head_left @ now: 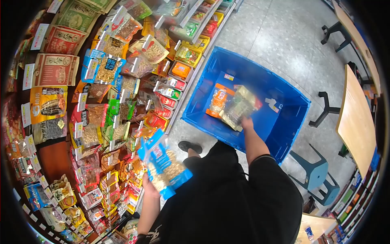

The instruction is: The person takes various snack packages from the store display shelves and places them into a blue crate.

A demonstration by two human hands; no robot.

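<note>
A blue bag of nuts point(162, 167) with a clear window showing pale contents is gripped at its lower edge by my left hand point(151, 188), in front of the shelves. My right hand point(246, 123) reaches down into a large blue plastic bin point(280, 132), its fingers closed on the edge of a pale green and cream snack bag point(239, 107). That bag is blurred, and most of the fingers are hidden. Beside it, an orange snack bag point(219, 100) with a clear window lies on the bin floor.
Tiered shelves of packaged snacks point(87, 122) fill the left side, with white price tags along their edges. Small boxed goods point(187, 55) sit on the near rack beside the bin. Blue-grey stools point(315, 173) and wooden tables point(357, 118) stand on the right over a grey floor point(264, 24).
</note>
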